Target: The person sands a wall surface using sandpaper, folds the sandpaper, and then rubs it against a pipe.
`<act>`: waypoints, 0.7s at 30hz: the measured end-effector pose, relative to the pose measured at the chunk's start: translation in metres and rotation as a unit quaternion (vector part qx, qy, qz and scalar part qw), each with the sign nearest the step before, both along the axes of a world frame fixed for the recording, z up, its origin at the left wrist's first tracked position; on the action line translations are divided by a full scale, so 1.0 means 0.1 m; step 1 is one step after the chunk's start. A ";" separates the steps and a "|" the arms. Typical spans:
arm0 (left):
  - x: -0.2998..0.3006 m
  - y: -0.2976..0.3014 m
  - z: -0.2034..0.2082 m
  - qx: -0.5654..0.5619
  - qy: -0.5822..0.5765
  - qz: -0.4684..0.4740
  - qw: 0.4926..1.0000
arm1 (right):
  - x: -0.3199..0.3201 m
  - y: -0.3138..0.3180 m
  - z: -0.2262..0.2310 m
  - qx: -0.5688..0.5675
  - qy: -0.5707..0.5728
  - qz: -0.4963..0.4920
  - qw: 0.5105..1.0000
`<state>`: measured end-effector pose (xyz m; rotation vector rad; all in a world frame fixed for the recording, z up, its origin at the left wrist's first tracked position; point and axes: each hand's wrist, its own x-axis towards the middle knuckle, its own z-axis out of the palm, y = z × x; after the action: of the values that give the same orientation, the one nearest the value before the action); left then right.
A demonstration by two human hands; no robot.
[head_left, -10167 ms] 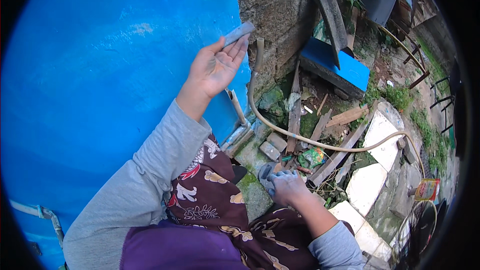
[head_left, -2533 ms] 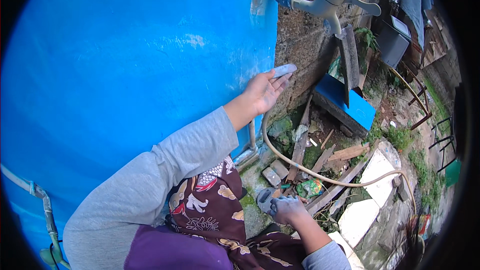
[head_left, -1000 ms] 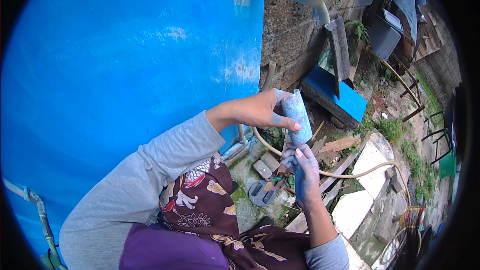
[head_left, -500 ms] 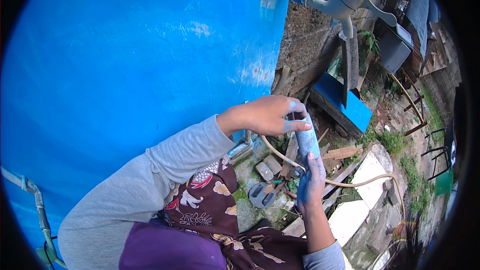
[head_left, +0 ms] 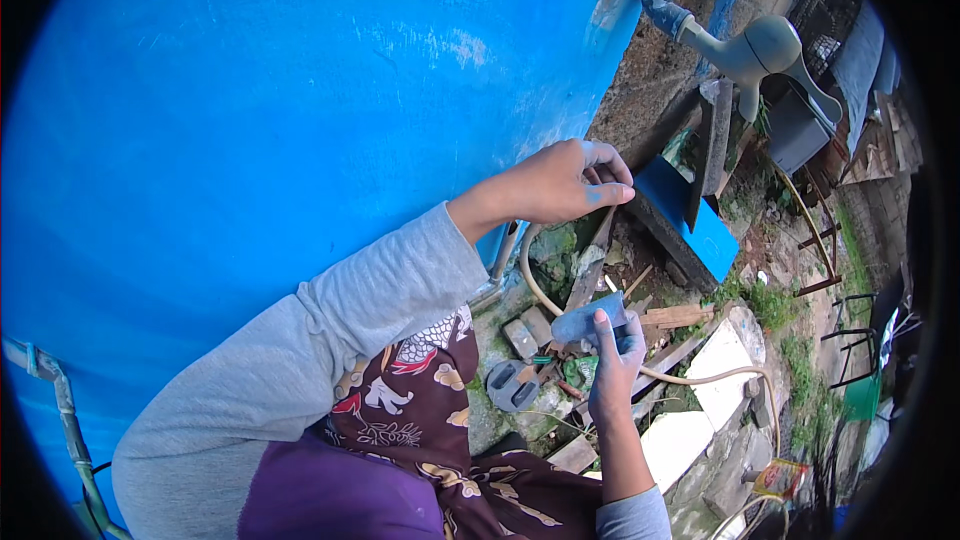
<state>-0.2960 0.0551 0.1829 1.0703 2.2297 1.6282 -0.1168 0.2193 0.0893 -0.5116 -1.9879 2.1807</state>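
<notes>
My right hand is closed round a curled, grey-blue sheet that looks like sandpaper. The thumb presses on its near face, and the sheet lies tilted almost sideways. Blue dust marks the fingers. Higher up, beside the blue wall, my left hand hangs in the air with its fingers curled and the thumb pressed against them. Nothing shows in its grip, and it is apart from the sheet. Blue smears mark its thumb.
A tap juts from the wall's edge at upper right. Below it a blue-topped slab leans among boards. A beige hose crosses the rubble, pale tiles and bricks. A pipe runs along the wall at left.
My left hand has let go of the sandpaper's upper end and moved up from it. My right hand has tipped the sheet from upright to nearly sideways. The view has shifted a little.
</notes>
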 end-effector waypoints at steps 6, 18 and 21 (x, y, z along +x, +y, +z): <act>-0.02 0.03 0.00 0.059 0.005 0.000 0.998 | -0.50 -0.21 -0.13 0.111 0.071 -0.038 0.991; 0.00 0.05 0.08 0.091 -0.005 0.012 0.996 | -1.11 -1.06 -0.53 -0.013 0.217 -0.087 0.972; 0.01 0.04 0.07 0.090 -0.005 -0.003 0.996 | -1.15 -1.04 -0.59 0.025 0.226 -0.102 0.968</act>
<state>-0.2952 0.0594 0.1901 1.1065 2.1026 1.8576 -0.2318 0.1149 0.0307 -0.1769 -1.6600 1.9071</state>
